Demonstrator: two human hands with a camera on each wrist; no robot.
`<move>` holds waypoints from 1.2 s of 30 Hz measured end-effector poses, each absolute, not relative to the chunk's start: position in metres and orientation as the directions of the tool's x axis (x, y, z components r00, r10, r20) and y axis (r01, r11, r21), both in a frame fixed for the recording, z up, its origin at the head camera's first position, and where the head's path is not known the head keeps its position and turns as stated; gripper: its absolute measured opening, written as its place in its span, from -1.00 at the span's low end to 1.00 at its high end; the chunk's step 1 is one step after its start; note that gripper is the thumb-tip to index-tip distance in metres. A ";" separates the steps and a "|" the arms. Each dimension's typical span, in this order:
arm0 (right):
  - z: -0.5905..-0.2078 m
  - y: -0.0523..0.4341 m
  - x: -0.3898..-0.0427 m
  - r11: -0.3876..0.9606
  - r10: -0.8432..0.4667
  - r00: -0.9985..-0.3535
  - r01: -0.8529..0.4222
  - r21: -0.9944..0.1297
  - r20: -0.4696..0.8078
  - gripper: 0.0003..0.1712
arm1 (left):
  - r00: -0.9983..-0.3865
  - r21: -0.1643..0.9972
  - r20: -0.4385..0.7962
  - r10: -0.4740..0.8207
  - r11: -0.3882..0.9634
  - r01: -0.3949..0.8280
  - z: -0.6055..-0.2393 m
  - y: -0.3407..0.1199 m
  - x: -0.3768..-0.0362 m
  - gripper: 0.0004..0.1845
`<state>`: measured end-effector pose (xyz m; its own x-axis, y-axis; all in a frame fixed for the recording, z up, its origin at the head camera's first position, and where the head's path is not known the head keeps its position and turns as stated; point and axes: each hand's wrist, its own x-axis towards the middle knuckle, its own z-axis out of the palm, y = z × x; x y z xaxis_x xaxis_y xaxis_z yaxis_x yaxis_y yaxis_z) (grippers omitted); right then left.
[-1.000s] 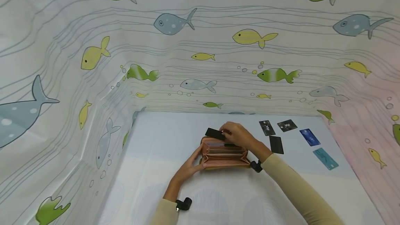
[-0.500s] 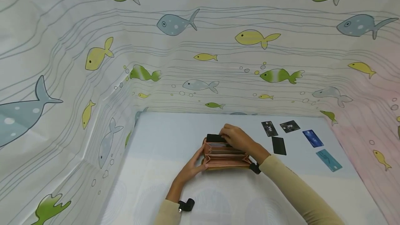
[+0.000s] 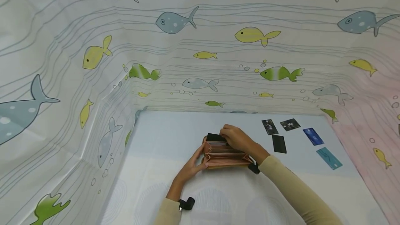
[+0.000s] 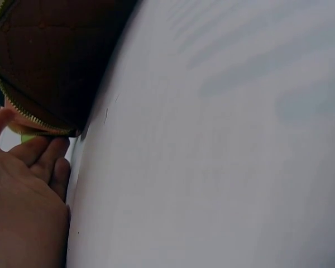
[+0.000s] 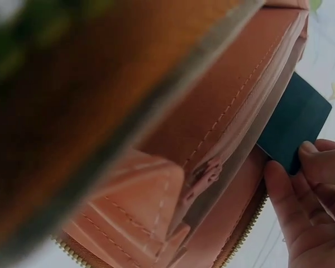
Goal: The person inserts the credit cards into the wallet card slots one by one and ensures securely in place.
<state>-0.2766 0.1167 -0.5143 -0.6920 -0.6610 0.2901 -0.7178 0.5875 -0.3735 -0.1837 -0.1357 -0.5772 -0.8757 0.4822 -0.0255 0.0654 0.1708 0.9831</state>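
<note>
My right hand [image 3: 236, 138] is pinching a dark card [image 3: 214, 137] between thumb and fingers at the far side of the wallet [image 3: 226, 160], its lower edge hiding behind a divider. The card's long axis is running left to right, along the wallet's; my right hand is covering its right end. The wallet's mouth is gaping upward. My left hand [image 3: 189, 169] is gripping its left end. Five other cards [image 3: 279, 144] are lying to the right.

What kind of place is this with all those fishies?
Probably a small recording booth: fish-printed sheeting rises around a pale table, a black wrist camera shows, and loose cards lie near an open zip wallet.
</note>
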 end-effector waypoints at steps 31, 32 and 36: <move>-0.520 0.100 -0.268 0.677 -0.656 -0.744 -0.656 -0.333 0.130 -0.74 | -0.896 0.977 -0.005 0.443 0.193 0.090 -0.609 -0.137 -0.189 -0.10; -0.521 0.100 -0.268 0.677 -0.653 -0.747 -0.651 -0.343 0.129 -0.74 | -0.896 0.978 -0.007 0.444 0.189 0.086 -0.609 -0.137 -0.188 -0.11; -0.523 0.102 -0.268 0.678 -0.653 -0.748 -0.647 -0.348 0.117 -0.75 | -0.887 0.979 -0.016 0.462 0.188 0.080 -0.609 -0.137 -0.188 -0.11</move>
